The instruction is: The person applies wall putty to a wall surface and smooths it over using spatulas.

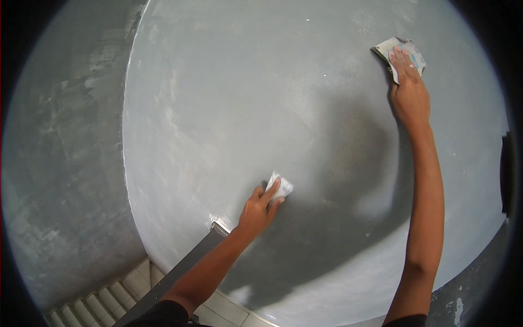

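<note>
A grey plastered wall (234, 109) with paler, chalky patches fills most of the view. High on its right side, my right hand (409, 95) presses a worn sheet of sandpaper (417, 54) against the surface. The sheet's pale backing with blue print faces out, and its left edge curls away from the wall. Lower and left of centre, my left hand (257, 213) grips a small white folded piece (281, 189), against or close to the wall. Whether that piece is paper or cloth I cannot tell.
A dark rail or ledge (180, 267) runs under my left forearm and meets the wall at a chipped white end. Stairs (103, 305) descend at the lower left beside a darker wall (65, 163). A dark object (506, 174) stands out at the right edge.
</note>
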`<state>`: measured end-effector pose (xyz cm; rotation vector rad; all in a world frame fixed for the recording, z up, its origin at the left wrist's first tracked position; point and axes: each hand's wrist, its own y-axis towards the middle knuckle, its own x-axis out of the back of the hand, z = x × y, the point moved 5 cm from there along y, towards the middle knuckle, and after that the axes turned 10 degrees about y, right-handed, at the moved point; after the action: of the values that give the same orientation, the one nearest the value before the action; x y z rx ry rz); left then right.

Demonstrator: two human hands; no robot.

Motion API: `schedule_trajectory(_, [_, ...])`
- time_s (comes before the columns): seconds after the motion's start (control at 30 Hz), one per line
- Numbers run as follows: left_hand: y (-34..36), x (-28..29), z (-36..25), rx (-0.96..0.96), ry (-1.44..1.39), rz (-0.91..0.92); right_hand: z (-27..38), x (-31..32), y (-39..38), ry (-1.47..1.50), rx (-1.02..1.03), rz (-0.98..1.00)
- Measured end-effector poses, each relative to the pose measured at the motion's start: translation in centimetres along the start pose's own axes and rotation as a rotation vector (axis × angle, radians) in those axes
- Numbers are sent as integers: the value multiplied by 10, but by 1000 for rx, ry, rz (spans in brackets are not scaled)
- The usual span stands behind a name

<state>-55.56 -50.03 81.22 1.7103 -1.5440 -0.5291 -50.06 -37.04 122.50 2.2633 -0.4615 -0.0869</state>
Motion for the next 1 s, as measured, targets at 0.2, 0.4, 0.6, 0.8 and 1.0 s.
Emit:
schedule_trajectory(0.2, [169,46,-81,-314,22,-254,-3,-2,4,-9,-15,-66])
schedule_trajectory(0.4, [223,63,-121,-224,54,-182,-14,-11,0,-19,-1,-16])
schedule_trajectory(0.6, [193,47,-101,-264,114,-231,-7,-13,0,-169,-32,19])
schedule_trajectory(0.8, [280,81,-142,-341,104,-331,-3,-13,-1,-176,-5,0])
schedule_trajectory(1.0, [162,46,-80,-295,139,-213,-11,-7,9,-17,119,-124])
